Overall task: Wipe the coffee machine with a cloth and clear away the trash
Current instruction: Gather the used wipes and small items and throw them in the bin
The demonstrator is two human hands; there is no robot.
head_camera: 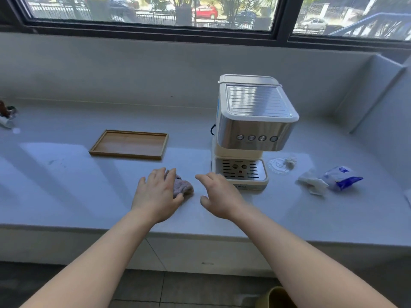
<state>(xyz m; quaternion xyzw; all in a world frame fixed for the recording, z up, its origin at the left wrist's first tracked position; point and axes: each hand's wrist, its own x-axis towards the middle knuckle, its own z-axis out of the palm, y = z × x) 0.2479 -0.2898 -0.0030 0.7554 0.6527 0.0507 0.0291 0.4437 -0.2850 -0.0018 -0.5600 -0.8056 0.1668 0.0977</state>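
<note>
A cream and steel coffee machine (pixel 251 130) stands on the white counter (pixel 66 185), right of centre. A crumpled greyish-pink cloth (pixel 182 185) lies in front of it to the left. My left hand (pixel 159 194) rests flat on the cloth, fingers spread and covering its left part. Just right of the cloth hovers my right hand (pixel 219 196), fingers apart and holding nothing, in front of the machine's drip tray. Trash lies right of the machine: a clear plastic lid (pixel 278 165), a small paper scrap (pixel 290 162), crumpled white paper (pixel 312 183) and a blue and white wrapper (pixel 341 177).
A shallow wooden tray (pixel 130 144) sits left of the machine. Small items (pixel 6 116) are at the far left edge. A window runs along the back wall. A yellowish bin rim (pixel 275 296) shows on the floor below the counter.
</note>
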